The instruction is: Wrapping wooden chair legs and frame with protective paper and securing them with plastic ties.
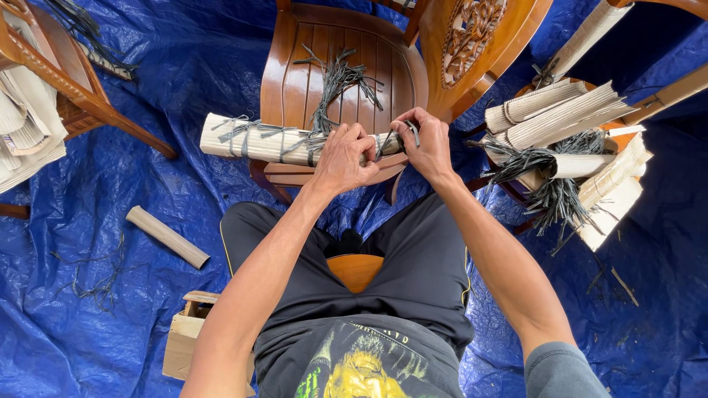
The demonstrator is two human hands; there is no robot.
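A long pale bundle of thin sheets [254,142] lies across the front of a brown wooden chair seat [295,66], bound by several grey ties. My left hand [345,156] presses down on the bundle near its right end. My right hand [424,144] pinches a grey tie strip [389,140] at the bundle's right end, pulling it taut with the left hand's fingers. A loose heap of grey tie strips [338,81] rests on the seat just behind the bundle.
A stack of tied pale bundles [568,118] with more grey strips [549,188] sits at right. One rolled bundle [167,236] lies on the blue tarp [96,309] at left. A small wooden box [188,335] stands by my left knee. Another chair [66,74] stands far left.
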